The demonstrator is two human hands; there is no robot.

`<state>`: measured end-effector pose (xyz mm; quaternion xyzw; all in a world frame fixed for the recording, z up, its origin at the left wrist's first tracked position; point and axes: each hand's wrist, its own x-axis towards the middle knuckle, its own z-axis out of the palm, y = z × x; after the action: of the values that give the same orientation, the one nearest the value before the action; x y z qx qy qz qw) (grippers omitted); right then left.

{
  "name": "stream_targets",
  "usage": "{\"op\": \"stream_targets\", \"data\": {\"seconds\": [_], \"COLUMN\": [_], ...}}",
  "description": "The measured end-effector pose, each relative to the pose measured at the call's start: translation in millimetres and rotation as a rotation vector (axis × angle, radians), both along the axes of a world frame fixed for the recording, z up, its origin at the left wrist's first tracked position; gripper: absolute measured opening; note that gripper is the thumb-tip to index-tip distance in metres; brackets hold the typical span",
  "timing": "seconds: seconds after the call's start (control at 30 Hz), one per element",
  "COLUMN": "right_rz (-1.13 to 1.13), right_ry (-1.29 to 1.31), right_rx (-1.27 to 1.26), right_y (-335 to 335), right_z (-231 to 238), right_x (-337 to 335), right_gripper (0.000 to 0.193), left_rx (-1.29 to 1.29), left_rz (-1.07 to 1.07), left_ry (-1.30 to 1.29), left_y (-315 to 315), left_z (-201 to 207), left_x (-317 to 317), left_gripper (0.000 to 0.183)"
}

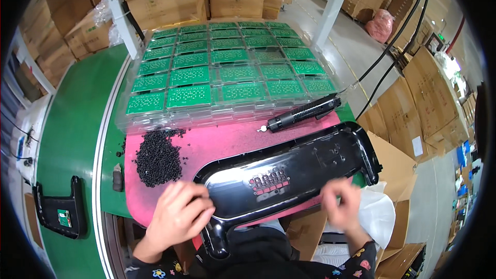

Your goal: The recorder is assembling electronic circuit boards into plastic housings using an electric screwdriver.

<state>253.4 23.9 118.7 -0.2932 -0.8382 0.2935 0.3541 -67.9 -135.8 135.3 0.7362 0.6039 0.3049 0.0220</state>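
Observation:
A long black plastic housing (294,170) with raised rims lies tilted across the front of the pink mat (206,139). Cut-outs and a row of small windows show in its middle. At its left end, my left hand (181,212) is closed with curled fingers on the rim; the fingertips are partly hidden. My right hand (342,202) hovers over the front edge near the right end, its fingers bent and smeared by motion, so what it holds, if anything, is unclear. A heap of small black screws (159,157) lies left of the housing. Behind it rests a black electric screwdriver (302,114).
Clear plastic trays (227,107) of green circuit boards (188,94) stand at the back. On the green conveyor belt (77,124) at left lies another black housing (64,212) with a small board. Cardboard boxes (385,163) stand at right. A dark small object (118,178) sits beside the mat.

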Motion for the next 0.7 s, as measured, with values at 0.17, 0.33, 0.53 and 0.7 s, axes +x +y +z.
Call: {"op": "stream_targets", "data": {"seconds": [0.17,0.33,0.53,0.7], "right_rz": [-0.188,-0.297,-0.258,-0.224], "right_ry": [-0.276,-0.774,-1.027,-0.849], "right_rx": [0.546,0.544,0.316,0.44], "right_y": [139.2,219.3,232.5,236.3], "right_z": [22.9,9.0,3.7,-3.0], "right_x": [-73.7,-104.3,-109.9,-104.9], "right_gripper": [0.015,0.028,0.051,0.053], "left_rx": [-0.068,-0.247,-0.162,-0.162], "left_rz": [0.037,0.052,0.149,0.135], "left_ry": [0.209,0.395,0.264,0.237], "left_y": [70.3,99.7,103.8,101.0], "left_z": [16.5,-15.9,-37.3,-37.3], "left_x": [2.6,-19.5,-43.6,-48.5], "left_gripper": [0.035,0.029,0.014,0.016]}}
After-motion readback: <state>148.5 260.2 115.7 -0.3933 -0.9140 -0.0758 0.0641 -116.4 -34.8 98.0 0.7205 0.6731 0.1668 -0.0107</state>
